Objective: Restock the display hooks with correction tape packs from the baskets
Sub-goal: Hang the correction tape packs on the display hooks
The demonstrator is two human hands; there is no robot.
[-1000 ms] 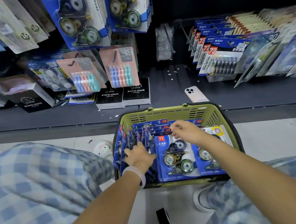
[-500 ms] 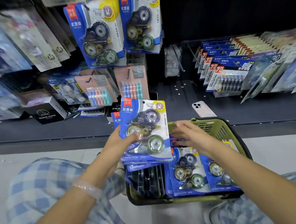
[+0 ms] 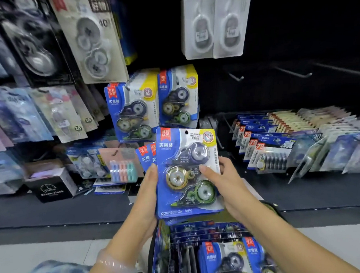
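A: What are the hands doing?
B: The left hand point(image 3: 145, 195) grips the left edge of a stack of correction tape packs point(image 3: 187, 173). The right hand point(image 3: 225, 184) pinches the right edge.
A: What is near them?
B: More hanging packs point(image 3: 152, 105) sit just above. Bare hooks point(image 3: 292, 72) stick out up and right. The basket point(image 3: 160, 252) is below.

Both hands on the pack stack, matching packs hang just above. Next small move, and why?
Probably lift the stack of correction tape packs up and forward toward the hanging packs. The left hand and right hand both hold the stack, its hang hole at the top sits below those matching packs, and the basket is already beneath it. The hook itself is hidden, so aim once it shows.
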